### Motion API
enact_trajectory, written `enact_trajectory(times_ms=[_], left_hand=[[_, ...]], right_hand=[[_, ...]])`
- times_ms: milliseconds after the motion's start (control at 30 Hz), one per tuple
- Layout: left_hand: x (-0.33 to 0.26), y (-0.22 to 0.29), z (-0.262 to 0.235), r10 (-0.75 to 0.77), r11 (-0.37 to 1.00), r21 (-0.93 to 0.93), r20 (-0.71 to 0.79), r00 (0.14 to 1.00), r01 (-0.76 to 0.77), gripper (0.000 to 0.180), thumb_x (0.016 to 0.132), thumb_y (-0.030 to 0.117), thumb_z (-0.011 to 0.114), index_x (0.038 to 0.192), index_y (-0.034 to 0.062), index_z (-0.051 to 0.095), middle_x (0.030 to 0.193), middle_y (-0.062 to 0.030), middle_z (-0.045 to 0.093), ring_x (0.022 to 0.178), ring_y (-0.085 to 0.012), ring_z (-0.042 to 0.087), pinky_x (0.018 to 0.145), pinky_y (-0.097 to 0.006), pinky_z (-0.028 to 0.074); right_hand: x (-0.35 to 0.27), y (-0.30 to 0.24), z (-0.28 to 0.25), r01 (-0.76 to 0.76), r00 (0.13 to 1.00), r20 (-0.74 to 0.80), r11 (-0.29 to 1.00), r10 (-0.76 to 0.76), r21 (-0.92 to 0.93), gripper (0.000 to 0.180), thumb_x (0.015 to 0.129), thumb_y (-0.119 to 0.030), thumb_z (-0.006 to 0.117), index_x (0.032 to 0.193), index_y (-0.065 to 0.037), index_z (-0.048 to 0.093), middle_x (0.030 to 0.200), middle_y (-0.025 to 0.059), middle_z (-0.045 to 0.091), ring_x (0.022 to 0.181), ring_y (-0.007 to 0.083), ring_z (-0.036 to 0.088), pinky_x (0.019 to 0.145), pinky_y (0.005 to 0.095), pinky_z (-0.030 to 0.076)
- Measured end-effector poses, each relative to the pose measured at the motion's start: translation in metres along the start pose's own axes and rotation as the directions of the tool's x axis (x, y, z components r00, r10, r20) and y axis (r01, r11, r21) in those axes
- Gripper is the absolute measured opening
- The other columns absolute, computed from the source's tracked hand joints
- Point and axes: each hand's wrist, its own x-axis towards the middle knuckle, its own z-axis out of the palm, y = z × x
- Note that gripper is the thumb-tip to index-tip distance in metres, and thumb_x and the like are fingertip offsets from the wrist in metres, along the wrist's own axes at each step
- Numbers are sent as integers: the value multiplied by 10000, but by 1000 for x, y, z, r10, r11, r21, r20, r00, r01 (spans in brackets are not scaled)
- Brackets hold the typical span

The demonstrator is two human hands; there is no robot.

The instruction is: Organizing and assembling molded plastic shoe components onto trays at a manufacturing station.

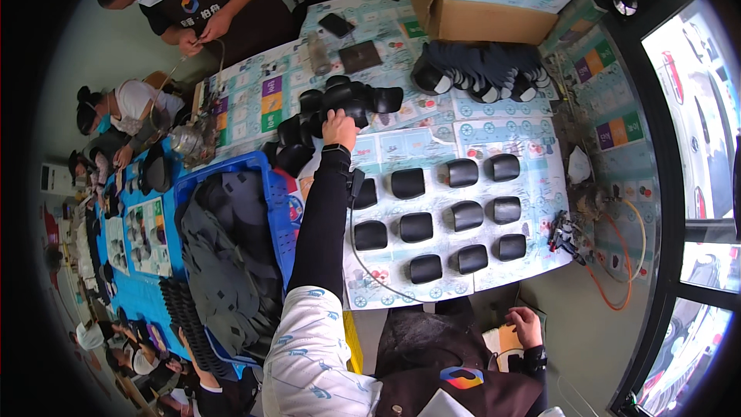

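Far out over the table, the left hand [339, 128] lies on a heap of black moulded shells [332, 112], fingers bent down onto the topmost pieces; whether they have closed round one I cannot tell. The heap sits at the far middle of the patterned table cover [432, 139], just beyond the corner of a blue crate [231, 170]; its pieces overlap too much to count.

Nearer the person, ten black rounded caps [417, 226] lie in three loose rows: three in the far row, three in the middle, four in the nearest, with an eleventh partly hidden behind the sleeve. One thin cable [370, 270] curves past the nearest row.

Low at the right, the right hand [527, 326] rests at the person's side off the table, fingers loosely curled, grasping nothing that shows.

One blue crate, filled with dark grey cut sheets, stands left of the arm. One open cardboard box [471, 19] stands at the far edge, with a row of stacked black-and-white pieces [478, 73] in front of it. One orange cable [617, 262] loops at the table's right end. Two other people sit at the far left.
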Motion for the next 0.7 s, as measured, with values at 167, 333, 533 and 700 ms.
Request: enact_trajectory(times_ms=[167,333,533,700], left_hand=[[-7,14,24,258,954,185,-115,959,-235,199,893,178,589,829,73,744,953,-61,710,1041,-264,610,818,-424,489],[-10,8,27,225,972,100,-161,961,-210,177,891,177,597,912,76,741,968,-70,711,1027,-260,625,869,-420,473],[-9,16,28,227,972,91,-112,968,-217,169,920,146,557,872,90,709,912,-88,726,948,-267,697,864,-435,491],[-9,2,23,-26,983,-183,-71,997,12,72,826,181,728,824,113,751,853,-127,742,866,-341,717,792,-459,540]], right_hand=[[-42,36,-1,-116,992,-53,992,118,53,219,1002,-147,598,1103,18,700,935,90,775,771,156,746,631,278,561],[-50,44,12,-133,991,-19,987,135,90,235,992,-151,614,1124,28,691,951,94,777,785,160,740,649,283,552],[-45,20,19,-115,993,-3,993,115,42,226,987,-149,618,1114,19,699,956,85,779,794,157,740,661,284,560],[-43,18,20,-91,996,13,996,92,-7,224,989,-149,622,1109,23,700,958,87,781,804,162,746,659,282,567]])
